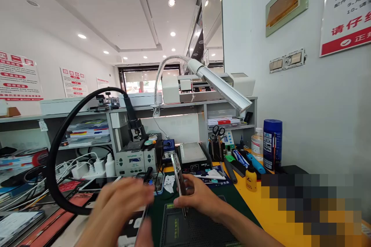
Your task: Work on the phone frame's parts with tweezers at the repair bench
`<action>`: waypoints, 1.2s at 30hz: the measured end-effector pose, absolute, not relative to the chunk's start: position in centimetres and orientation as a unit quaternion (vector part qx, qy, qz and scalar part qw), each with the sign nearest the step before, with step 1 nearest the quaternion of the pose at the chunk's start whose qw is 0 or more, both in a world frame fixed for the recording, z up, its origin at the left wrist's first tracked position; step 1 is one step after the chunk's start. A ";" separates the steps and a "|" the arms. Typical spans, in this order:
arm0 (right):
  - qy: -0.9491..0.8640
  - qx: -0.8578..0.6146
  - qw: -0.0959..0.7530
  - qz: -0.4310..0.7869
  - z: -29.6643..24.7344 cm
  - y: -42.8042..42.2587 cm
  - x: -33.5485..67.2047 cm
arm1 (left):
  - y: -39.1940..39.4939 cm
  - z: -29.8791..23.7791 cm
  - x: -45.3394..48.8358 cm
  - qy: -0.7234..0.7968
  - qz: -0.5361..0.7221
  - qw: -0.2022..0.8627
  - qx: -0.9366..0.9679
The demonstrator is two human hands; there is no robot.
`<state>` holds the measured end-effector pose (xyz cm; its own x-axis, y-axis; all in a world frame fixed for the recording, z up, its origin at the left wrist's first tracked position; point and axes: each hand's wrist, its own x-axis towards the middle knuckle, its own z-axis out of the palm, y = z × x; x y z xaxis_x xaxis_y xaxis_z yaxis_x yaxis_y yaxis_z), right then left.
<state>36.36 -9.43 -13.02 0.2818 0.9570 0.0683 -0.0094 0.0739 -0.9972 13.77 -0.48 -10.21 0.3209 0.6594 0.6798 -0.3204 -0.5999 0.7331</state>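
Note:
My right hand (197,197) pinches a phone (177,171) near its lower end, thumb on one side and fingers on the other. It is held upright and nearly edge-on to me, so its faces barely show. My left hand (121,204) hangs to the left of the phone, blurred by motion. Its fingers point right and stand apart from the thumb, with nothing visible in them. Under both hands lies a dark green work mat (158,204) with a black perforated pad (199,227) on it.
Behind the hands stand a grey soldering station (135,162) and a flat heating plate (191,151). A thick black hose (52,162) loops at the left. Cables and phone parts crowd that side. On the right are a yellow bottle (251,179), a blue canister (272,142) and a scissors holder (216,148).

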 end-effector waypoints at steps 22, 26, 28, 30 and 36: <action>-0.466 -0.516 0.556 0.456 -13.7 -9.5 35.6 | 3.7 -12.8 22.1 0.050 0.331 0.693 0.638; -0.471 -0.502 0.554 0.469 -13.8 -9.5 35.4 | 3.8 -13.0 21.9 0.073 0.335 0.697 0.630; -0.473 -0.501 0.555 0.467 -13.8 -9.5 35.4 | 3.7 -13.0 21.9 0.079 0.341 0.693 0.630; -0.477 -0.506 0.553 0.459 -13.9 -9.5 35.3 | 3.6 -13.2 21.9 0.085 0.348 0.690 0.629; -0.485 -0.515 0.545 0.450 -14.2 -9.2 35.2 | 3.5 -13.8 22.0 0.101 0.354 0.690 0.624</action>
